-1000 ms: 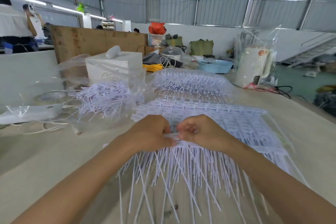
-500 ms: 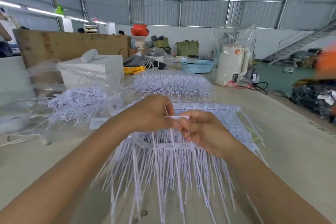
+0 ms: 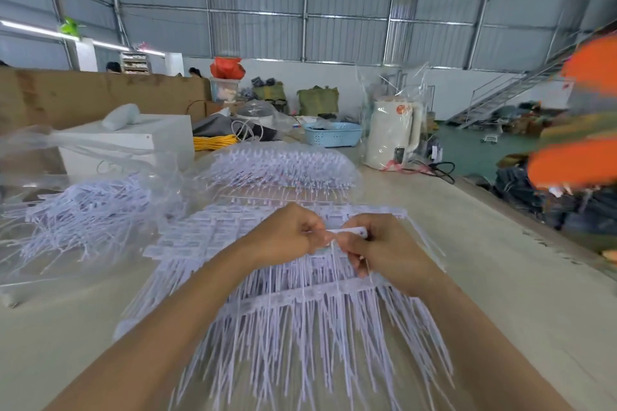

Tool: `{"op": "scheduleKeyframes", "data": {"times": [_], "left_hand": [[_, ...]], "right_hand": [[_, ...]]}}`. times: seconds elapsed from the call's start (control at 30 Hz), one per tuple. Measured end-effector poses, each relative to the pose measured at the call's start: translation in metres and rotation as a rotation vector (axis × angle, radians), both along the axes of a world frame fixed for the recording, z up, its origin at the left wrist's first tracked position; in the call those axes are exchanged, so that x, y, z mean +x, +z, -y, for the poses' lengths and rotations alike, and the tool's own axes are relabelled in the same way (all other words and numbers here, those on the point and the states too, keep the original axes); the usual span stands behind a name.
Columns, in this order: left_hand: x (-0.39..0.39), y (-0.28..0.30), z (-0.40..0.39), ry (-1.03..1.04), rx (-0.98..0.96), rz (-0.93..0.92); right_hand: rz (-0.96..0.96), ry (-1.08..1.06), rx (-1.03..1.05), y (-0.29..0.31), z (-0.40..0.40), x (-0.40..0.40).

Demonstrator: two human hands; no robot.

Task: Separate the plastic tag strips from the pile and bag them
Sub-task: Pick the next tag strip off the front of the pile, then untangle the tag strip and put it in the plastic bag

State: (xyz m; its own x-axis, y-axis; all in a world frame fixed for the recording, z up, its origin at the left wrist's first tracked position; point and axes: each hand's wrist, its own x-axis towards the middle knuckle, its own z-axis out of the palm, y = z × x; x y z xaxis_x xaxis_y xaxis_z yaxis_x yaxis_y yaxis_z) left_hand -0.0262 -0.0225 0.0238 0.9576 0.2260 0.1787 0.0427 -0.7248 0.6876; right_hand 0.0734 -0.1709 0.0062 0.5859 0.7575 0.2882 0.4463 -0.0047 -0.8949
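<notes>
On the pale tabletop (image 3: 500, 277) of a metal-walled warehouse, left hand (image 3: 287, 233) and right hand (image 3: 384, 250) pinch one white plastic tag strip (image 3: 347, 231), evidently lifted free above the white tag-strip pile (image 3: 300, 304) at six o'clock.

Tag strips (image 3: 300, 317): pale lilac-white, repeating comb pattern. Surface (image 3: 484, 277): beige. Basket (image 3: 334, 134): light blue, perforated. Cable coil (image 3: 213, 142): yellow. Kettle (image 3: 390, 133): cream. Box (image 3: 133, 140): white. Board (image 3: 100, 93): brown
</notes>
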Motion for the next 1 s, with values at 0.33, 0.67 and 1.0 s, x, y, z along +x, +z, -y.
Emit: {"op": "scheduleKeyframes", "data": {"times": [0.33,0.67,1.0], "left_hand": [[0.007,0.006,0.007,0.085,-0.531,-0.100],[0.003,0.013,0.008,-0.011,-0.005,-0.175],[0.001,0.010,0.010,-0.055,0.122,-0.054]], "right_hand": [[0.269,-0.149,0.091,-0.010,-0.009,0.000],[-0.513,-0.011,0.133,0.011,0.002,0.006],[-0.347,0.085,0.175,-0.001,-0.009,-0.010]]}}
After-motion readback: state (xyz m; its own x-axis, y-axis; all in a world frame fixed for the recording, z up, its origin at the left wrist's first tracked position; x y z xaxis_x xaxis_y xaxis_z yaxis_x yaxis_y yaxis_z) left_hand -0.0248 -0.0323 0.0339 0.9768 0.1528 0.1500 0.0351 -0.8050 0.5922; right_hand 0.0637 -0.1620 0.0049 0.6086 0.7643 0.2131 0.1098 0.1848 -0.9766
